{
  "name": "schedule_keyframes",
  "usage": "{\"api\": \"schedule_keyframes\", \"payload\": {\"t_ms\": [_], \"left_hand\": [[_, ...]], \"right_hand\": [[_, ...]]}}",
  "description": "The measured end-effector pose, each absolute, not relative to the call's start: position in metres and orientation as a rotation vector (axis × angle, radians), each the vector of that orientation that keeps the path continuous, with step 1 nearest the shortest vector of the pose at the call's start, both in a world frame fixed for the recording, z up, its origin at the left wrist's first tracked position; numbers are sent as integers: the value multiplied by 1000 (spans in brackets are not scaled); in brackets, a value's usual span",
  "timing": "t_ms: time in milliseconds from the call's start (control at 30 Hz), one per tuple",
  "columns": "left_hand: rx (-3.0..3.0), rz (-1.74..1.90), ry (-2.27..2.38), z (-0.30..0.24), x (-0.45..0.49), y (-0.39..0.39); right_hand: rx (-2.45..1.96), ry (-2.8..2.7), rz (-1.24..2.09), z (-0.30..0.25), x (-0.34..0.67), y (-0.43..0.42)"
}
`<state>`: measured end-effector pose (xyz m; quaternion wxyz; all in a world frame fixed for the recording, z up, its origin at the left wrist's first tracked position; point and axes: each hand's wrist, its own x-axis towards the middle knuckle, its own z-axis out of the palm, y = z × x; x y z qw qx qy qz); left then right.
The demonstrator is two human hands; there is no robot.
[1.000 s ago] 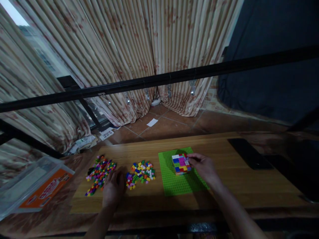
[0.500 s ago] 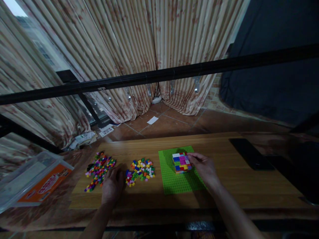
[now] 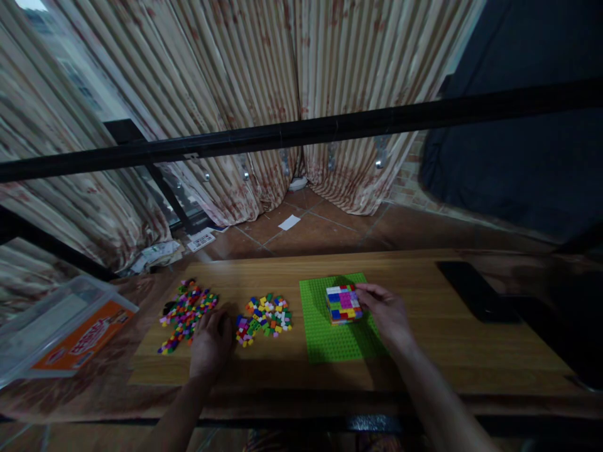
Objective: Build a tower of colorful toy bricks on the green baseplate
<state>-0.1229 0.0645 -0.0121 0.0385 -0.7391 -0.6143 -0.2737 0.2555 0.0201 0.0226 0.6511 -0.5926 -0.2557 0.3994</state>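
The block [image 3: 343, 304] sits on the baseplate [image 3: 330, 344], just left of the right hand [image 3: 385, 312], fingers curled against its right edge, grip unclear; the left hand [image 3: 211, 342] lies flat, empty, well left of the baseplate.

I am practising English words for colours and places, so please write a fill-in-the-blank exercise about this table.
1. The multicoloured brick block stands on a ____ baseplate.
2. The right hand touches the block's ____ side.
3. Loose bricks lie in ____ piles, with the left hand between them.
Missing words: green; right; two.
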Motion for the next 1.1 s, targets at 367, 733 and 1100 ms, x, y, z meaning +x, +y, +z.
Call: {"api": "schedule_keyframes", "payload": {"t_ms": [367,733,1100], "left_hand": [[-2240,-832,-1946,-12,-120,63],[-2224,-820,-1968,-12,-119,62],[-2197,-870,-2011,-16,-117,61]], "right_hand": [[-1458,-703,829,24,255,16],[-1454,-643,790,26,252,7],[-1619,-1378,346,48,244,-31]]}}
